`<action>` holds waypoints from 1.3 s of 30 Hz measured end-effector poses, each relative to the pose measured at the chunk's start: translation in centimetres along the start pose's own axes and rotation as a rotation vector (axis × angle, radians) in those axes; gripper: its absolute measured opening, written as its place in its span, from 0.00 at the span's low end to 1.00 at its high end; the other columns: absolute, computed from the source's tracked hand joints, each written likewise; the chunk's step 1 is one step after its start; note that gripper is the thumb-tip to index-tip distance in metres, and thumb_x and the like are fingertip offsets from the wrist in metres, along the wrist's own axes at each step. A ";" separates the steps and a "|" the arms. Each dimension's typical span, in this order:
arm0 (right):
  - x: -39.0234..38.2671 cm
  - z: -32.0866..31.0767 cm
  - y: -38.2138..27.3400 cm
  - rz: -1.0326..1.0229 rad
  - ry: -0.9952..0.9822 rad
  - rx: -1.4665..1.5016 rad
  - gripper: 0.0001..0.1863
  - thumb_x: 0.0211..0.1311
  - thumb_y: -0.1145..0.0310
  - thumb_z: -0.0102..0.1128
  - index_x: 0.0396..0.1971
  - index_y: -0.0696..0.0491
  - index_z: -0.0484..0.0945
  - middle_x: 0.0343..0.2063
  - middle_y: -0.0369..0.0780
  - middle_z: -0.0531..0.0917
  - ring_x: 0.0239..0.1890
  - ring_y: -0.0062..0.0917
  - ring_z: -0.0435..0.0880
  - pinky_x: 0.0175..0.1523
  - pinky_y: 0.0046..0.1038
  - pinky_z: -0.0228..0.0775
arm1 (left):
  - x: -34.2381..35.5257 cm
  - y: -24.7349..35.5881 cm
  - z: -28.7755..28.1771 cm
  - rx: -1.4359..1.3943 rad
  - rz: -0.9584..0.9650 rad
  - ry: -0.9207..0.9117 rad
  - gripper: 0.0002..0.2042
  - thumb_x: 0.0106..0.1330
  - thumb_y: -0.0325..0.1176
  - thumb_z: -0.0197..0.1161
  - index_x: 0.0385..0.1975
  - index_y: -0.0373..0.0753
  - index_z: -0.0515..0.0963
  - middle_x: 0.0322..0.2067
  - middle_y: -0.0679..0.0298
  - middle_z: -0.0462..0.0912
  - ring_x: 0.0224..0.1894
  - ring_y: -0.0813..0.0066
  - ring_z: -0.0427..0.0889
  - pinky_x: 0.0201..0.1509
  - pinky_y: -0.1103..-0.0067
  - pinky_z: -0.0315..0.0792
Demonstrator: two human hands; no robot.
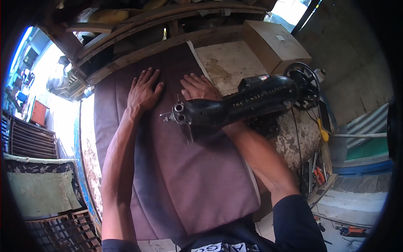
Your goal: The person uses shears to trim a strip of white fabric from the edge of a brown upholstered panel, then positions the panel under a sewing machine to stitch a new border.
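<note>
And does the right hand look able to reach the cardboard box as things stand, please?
Probably yes: the right hand lies beyond the sewing machine, and uncovered tabletop shows toward the cardboard box, though the machine crossing over the forearm may hinder it.

A cardboard box (275, 46) sits on the worktop's (224, 59) far right. Below it, a yellow-handled tool (323, 131) hangs above an orange-handled tool (320, 176).

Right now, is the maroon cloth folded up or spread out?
Spread out: the maroon cloth lies broad beneath the flat left hand and right hand, extending well beyond both.
</note>
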State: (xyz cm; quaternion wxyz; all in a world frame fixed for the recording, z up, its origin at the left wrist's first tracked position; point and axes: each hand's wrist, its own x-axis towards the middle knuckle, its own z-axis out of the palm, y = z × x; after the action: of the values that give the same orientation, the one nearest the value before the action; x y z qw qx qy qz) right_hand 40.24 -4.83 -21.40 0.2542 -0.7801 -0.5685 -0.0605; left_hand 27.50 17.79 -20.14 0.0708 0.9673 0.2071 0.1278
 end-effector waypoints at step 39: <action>-12.4 -2.7 -7.1 0.025 0.210 -0.126 0.20 0.76 0.56 0.54 0.53 0.55 0.82 0.58 0.47 0.82 0.70 0.45 0.72 0.74 0.48 0.61 | -21.3 12.4 -4.3 0.000 -0.159 -0.192 0.32 0.81 0.55 0.43 0.81 0.51 0.57 0.82 0.60 0.52 0.84 0.59 0.46 0.85 0.55 0.38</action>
State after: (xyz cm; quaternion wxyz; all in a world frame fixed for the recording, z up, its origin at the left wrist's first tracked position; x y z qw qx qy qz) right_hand 29.99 -15.14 -21.54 0.2634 -0.7910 -0.5239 -0.1743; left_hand 12.25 -1.96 -18.34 0.1002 0.9557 0.2754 0.0284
